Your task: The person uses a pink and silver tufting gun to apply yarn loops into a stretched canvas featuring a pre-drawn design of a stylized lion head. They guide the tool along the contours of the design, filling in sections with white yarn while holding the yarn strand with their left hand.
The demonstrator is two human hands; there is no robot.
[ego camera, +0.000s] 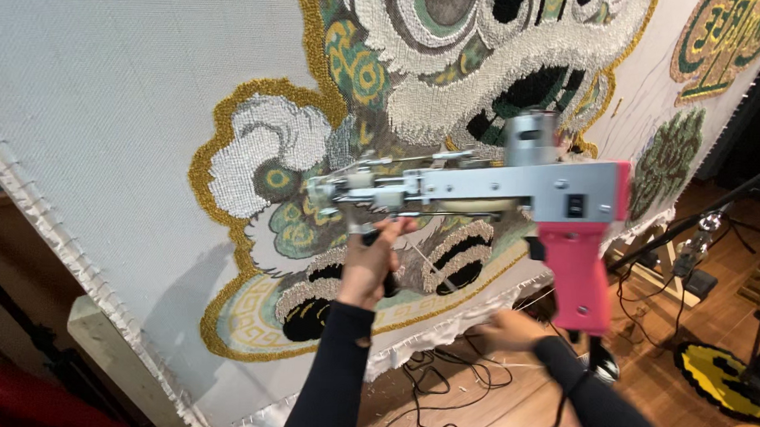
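The tufting gun (516, 189) was held up against the tufted cloth (148, 104), gripped from beneath by the left hand (370, 268); the right hand (506, 329), blurred, hung below it, grip indeterminable

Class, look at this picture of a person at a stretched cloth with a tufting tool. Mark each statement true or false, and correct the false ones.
1. The left hand grips the front handle under the tufting gun. True.
2. The gun's rear grip is blue. False: it is pink.
3. The right hand holds the rear grip. False: it is lower down, off the grip and blurred.
4. The cloth bears a partly tufted design outlined in gold. True.
5. Cables lie on the wooden floor. True.
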